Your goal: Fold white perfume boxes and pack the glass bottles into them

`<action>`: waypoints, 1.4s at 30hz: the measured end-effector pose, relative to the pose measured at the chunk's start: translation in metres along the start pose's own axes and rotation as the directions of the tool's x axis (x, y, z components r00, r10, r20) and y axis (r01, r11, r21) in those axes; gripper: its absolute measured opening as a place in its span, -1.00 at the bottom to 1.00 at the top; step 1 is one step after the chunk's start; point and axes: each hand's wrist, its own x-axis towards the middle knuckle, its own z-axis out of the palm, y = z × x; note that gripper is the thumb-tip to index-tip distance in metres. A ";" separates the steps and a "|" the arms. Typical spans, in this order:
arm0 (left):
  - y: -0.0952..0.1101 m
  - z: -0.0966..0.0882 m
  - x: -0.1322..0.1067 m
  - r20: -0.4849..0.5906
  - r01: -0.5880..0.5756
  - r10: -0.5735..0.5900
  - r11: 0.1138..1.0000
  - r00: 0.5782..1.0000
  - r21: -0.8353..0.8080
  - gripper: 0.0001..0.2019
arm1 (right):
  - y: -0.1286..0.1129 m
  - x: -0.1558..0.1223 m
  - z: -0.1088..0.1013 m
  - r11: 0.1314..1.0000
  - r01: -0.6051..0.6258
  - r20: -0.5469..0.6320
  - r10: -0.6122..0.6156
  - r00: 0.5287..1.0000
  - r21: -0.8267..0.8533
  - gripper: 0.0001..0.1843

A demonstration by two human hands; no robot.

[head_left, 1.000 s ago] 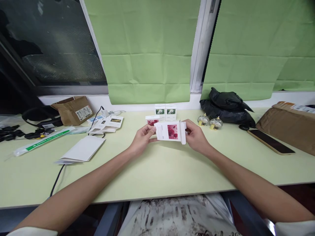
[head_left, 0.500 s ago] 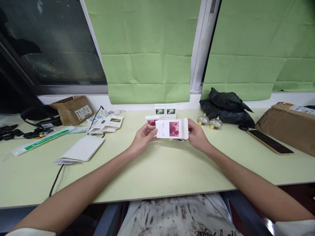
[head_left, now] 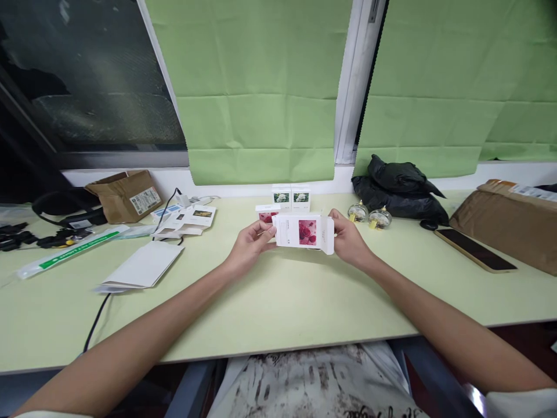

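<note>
Between my two hands, above the table, is a small white carton (head_left: 289, 231) with a red rose picture, lying sideways with its flap end to the right. My left hand (head_left: 250, 247) pinches its left end, thumb in front. My right hand (head_left: 348, 239) grips the flap end; its fingertips are partly hidden behind the carton. Just behind stands another white box with a red flower picture (head_left: 267, 216). Two white boxes with white flower pictures, a left one (head_left: 281, 197) and a right one (head_left: 300, 198), stand side by side farther back.
Two round glass bottles with gold tops (head_left: 380, 219) stand right of my hands, before a black plastic bag (head_left: 398, 191). A phone (head_left: 474, 249) lies by a large brown parcel (head_left: 509, 220). At left are flattened cartons (head_left: 139, 265), printed cartons (head_left: 187, 220), an open cardboard box (head_left: 128, 196) and a cable.
The carton's flap end has tipped slightly downward, and its right end flap shows more openly. Both hands keep hold of it. The whole view has shifted slightly.
</note>
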 end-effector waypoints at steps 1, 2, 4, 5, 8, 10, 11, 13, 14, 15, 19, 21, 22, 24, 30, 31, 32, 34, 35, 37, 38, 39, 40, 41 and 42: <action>0.000 0.001 -0.001 -0.002 -0.014 0.015 1.000 1.000 0.024 -0.62 | 0.000 0.000 -0.001 1.000 0.000 0.008 0.000 1.000 0.002 -0.78; 0.000 0.001 -0.001 -0.004 -0.026 0.026 0.998 1.000 0.049 -0.62 | 0.001 0.000 -0.002 1.000 -0.005 0.015 0.005 1.000 0.006 -0.79; 0.000 0.002 -0.002 -0.008 -0.044 0.045 0.995 0.999 0.088 -0.60 | 0.001 0.000 -0.002 0.999 -0.019 0.025 0.018 1.000 0.027 -0.86; 0.000 0.002 -0.002 -0.010 -0.051 0.052 0.994 0.999 0.098 -0.59 | 0.001 0.000 -0.002 0.999 -0.024 0.030 0.023 0.999 0.041 -0.88; -0.002 0.001 -0.001 -0.022 -0.058 0.060 0.994 0.998 0.095 -0.59 | 0.001 0.000 -0.001 0.997 -0.039 0.041 0.036 0.999 0.073 -0.91; -0.003 0.001 0.001 -0.009 -0.042 0.043 0.997 0.999 0.057 -0.58 | 0.000 0.000 -0.001 0.992 -0.059 0.042 0.055 0.998 0.109 -0.92; -0.003 0.001 0.001 0.006 -0.028 0.028 0.999 1.000 0.027 -0.58 | -0.001 0.000 0.000 0.988 -0.074 0.038 0.070 0.997 0.138 -0.90; -0.002 0.003 0.001 0.038 -0.002 0.003 0.999 0.999 -0.032 -0.59 | -0.002 0.001 0.001 0.973 -0.120 0.025 0.117 0.993 0.196 -0.86; -0.002 0.004 0.001 0.051 0.000 0.002 0.999 0.999 -0.051 -0.60 | -0.002 0.002 0.001 0.965 -0.147 0.012 0.148 0.989 0.217 -0.84; -0.001 0.006 0.000 0.062 -0.006 0.010 0.998 0.998 -0.057 -0.58 | -0.001 0.002 0.001 0.957 -0.175 -0.001 0.180 0.984 0.229 -0.83; 0.001 0.010 -0.003 0.101 -0.080 0.081 0.997 0.992 -0.012 -0.55 | 0.002 0.004 0.000 0.928 -0.256 -0.049 0.279 0.959 0.272 -0.77; 0.002 0.011 -0.003 0.118 -0.108 0.107 0.994 0.987 0.002 -0.60 | 0.003 0.006 -0.002 0.911 -0.293 -0.062 0.323 0.944 0.291 -0.73; 0.002 0.011 -0.003 0.125 -0.118 0.117 0.993 0.985 0.003 -0.61 | 0.004 0.006 -0.003 0.907 -0.304 -0.075 0.338 0.938 0.291 -0.70; 0.003 0.010 -0.003 0.141 -0.132 0.131 0.991 0.981 0.001 -0.63 | 0.004 0.007 -0.005 0.916 -0.296 -0.105 0.334 0.937 0.273 -0.65; 0.001 0.008 -0.004 0.256 -0.066 0.065 0.998 0.965 -0.004 -0.68 | 0.003 0.008 -0.011 0.953 -0.228 -0.073 0.246 0.966 0.198 -0.72; 0.000 0.007 -0.004 0.271 -0.054 0.050 0.999 0.961 0.005 -0.68 | 0.003 0.009 -0.012 0.954 -0.234 -0.066 0.250 0.966 0.190 -0.75; -0.001 0.006 -0.004 0.276 -0.045 0.037 0.999 0.960 0.020 -0.68 | 0.003 0.009 -0.012 0.953 -0.242 -0.065 0.257 0.964 0.181 -0.77; -0.001 0.005 -0.004 0.260 -0.038 0.022 0.998 0.965 0.055 -0.65 | 0.003 0.009 -0.014 0.951 -0.260 -0.071 0.274 0.959 0.165 -0.78; -0.001 0.004 -0.004 0.246 -0.036 0.018 0.997 0.969 0.067 -0.64 | 0.002 0.009 -0.014 0.950 -0.268 -0.077 0.283 0.956 0.159 -0.77; 0.000 0.003 -0.004 0.228 -0.028 0.012 0.997 0.974 0.067 -0.63 | 0.001 0.010 -0.014 0.944 -0.286 -0.086 0.302 0.949 0.163 -0.73; 0.002 0.003 -0.004 0.227 -0.020 0.006 0.998 0.974 0.058 -0.64 | 0.000 0.010 -0.014 0.940 -0.296 -0.089 0.314 0.945 0.172 -0.72; 0.003 0.002 -0.004 0.233 -0.006 -0.006 0.999 0.972 0.048 -0.66 | -0.001 0.010 -0.015 0.933 -0.308 -0.088 0.327 0.941 0.185 -0.71; 0.004 0.001 -0.004 0.244 0.011 -0.021 0.999 0.970 0.041 -0.67 | -0.002 0.010 -0.015 0.926 -0.321 -0.082 0.342 0.936 0.198 -0.70; 0.005 0.000 -0.004 0.254 0.024 -0.033 0.999 0.967 0.040 -0.69 | -0.002 0.010 -0.015 0.918 -0.335 -0.071 0.356 0.932 0.211 -0.71; 0.006 -0.001 -0.004 0.264 0.030 -0.041 0.998 0.964 0.047 -0.71 | -0.002 0.010 -0.016 0.911 -0.346 -0.055 0.367 0.929 0.225 -0.71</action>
